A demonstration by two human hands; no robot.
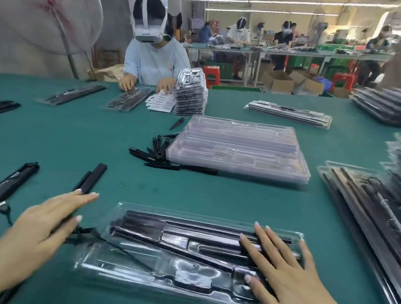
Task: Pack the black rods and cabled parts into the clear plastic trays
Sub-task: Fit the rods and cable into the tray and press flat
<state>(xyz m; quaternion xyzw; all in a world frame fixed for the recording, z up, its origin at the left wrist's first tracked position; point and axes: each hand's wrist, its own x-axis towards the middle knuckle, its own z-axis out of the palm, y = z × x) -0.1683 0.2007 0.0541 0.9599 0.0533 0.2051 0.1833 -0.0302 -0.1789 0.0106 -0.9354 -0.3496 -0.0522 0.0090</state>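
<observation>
A clear plastic tray [128, 279] lies in front of me on the green table, with several black rods [185, 228] seated in its upper slots. My right hand [287, 276] lies flat on the tray's right end, fingers straight, pressing on the rods. My left hand [44, 223] reaches out with straight fingers over a pair of black rods [92, 179] lying left of the tray. A thin black cable [117, 246] runs from under the left hand across the tray.
A stack of clear trays [240, 144] sits mid-table, with loose short black parts [154, 151] beside it. Filled trays [373, 218] pile up on the right. More rods [0, 193] lie at left. A person [153, 55] works across the table.
</observation>
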